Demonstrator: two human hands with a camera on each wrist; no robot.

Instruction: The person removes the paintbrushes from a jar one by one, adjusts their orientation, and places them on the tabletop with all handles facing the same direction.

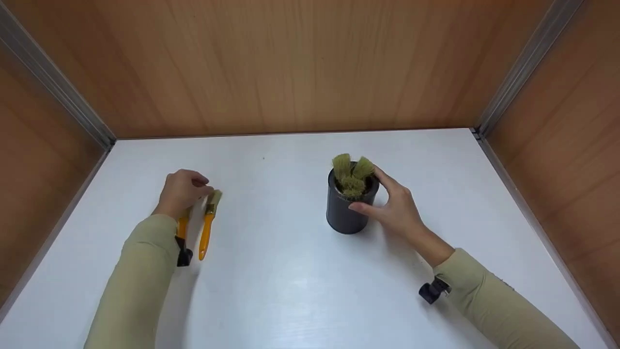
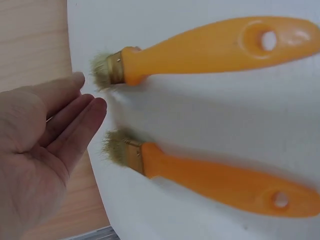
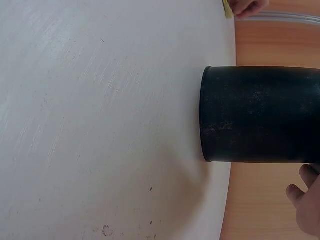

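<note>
Orange brushes (image 1: 207, 227) lie near the table's (image 1: 290, 291) left edge under the relaxed left hand (image 1: 180, 192); right hand (image 1: 396, 207) grasps the cup (image 1: 345, 215); better steady it upright.

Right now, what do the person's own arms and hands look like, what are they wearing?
Both arms wear long, close-fitting sleeves in pale olive-beige, ending at the wrists. The left hand and right hand are bare, with no gloves, rings or watch visible. A small black camera mount hangs under each wrist: the left wrist mount and the right wrist mount.
</note>
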